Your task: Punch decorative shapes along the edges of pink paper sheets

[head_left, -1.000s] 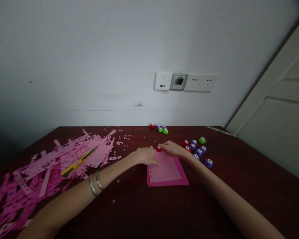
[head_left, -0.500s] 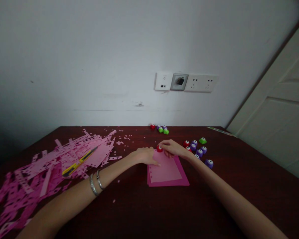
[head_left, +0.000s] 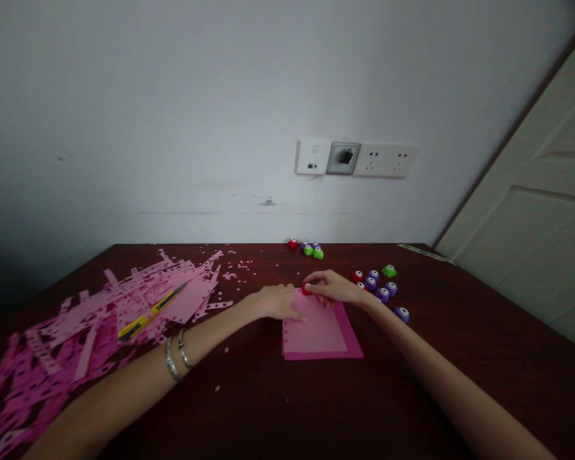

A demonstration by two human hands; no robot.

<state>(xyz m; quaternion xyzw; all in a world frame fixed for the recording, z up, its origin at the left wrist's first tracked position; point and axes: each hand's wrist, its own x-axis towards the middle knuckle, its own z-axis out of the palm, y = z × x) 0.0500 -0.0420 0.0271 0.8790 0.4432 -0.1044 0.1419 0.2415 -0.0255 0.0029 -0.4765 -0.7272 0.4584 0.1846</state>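
Nearest, pink paper strips (head_left: 87, 351) spread over the worktop (head_left: 249, 409) left of the paper stack (head_left: 319, 335), a yellow cutter (head_left: 147, 316) lying on them. The left hand (head_left: 278, 301) rests palm-down on the stack's left side, thumb spread wide, grasping nothing. At the stack's far edge sits a red punch (head_left: 305, 292), held narrowly between the right hand's (head_left: 334, 287) thumb and fingers. Right of the stack stand loose punches (head_left: 402, 315); well beyond it, a smaller punch group (head_left: 318, 254).

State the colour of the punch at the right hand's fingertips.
The punch is red, best seen in the head view, the only one.
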